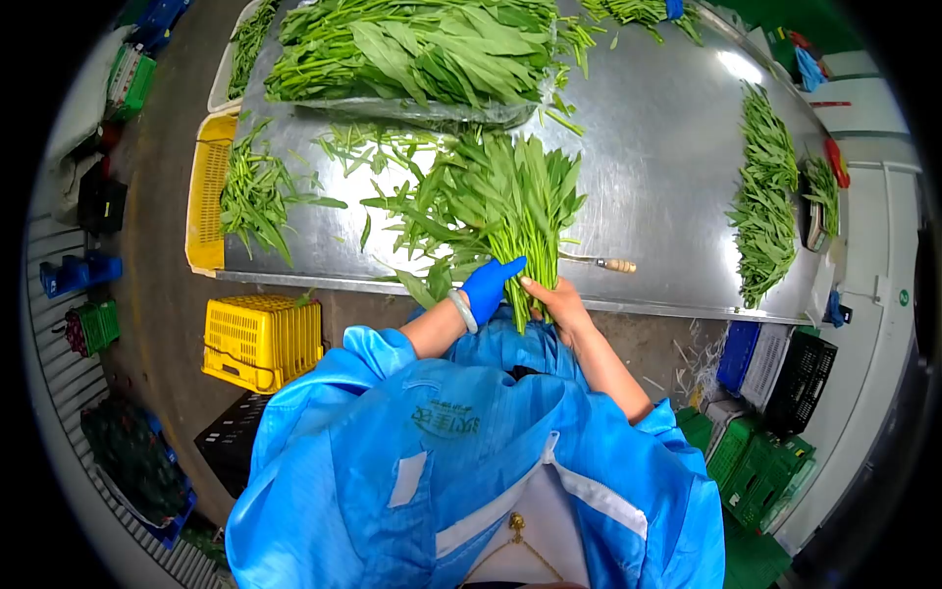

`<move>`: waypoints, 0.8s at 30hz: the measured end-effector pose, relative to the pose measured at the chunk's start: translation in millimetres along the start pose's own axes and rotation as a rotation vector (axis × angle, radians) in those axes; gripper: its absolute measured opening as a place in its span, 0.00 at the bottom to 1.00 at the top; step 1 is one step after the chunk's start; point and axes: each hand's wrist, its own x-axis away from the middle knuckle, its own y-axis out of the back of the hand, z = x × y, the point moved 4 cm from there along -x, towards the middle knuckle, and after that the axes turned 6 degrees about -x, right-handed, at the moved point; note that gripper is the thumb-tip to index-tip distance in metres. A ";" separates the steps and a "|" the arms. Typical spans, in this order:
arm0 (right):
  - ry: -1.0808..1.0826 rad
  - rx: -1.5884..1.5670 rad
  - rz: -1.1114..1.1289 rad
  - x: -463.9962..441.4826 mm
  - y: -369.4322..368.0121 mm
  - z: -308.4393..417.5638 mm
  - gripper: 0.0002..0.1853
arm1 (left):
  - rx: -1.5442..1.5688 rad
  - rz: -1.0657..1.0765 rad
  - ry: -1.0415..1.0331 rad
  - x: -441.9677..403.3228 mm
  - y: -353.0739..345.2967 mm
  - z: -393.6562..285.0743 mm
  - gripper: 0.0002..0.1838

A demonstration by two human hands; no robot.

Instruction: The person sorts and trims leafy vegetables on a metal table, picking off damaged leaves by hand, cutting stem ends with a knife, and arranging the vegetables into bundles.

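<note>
A bunch of long-leaved green stems, which looks like water spinach [525,201], lies over the table's near edge with its cut ends toward me. My left hand [491,287], in a blue glove, is closed around the stems from the left. My bare right hand [557,302] grips the same stems from the right, thumb on top. Just right of the bunch lies a knife [603,263] with a wooden handle. Loose leaves and stems [392,147] are scattered to the left of the bunch and behind it.
A large pile of greens [412,54] sits on plastic at the back of the metal table [657,147]. More greens [765,196] lie along the right side. A yellow crate [208,196] touches the left edge; another yellow crate [260,339] stands on the floor.
</note>
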 end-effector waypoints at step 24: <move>0.165 -0.214 0.483 51.8 157.2 132.0 0.22 | -1.682 -0.554 -1.214 0.7 -199.5 -109.8 0.16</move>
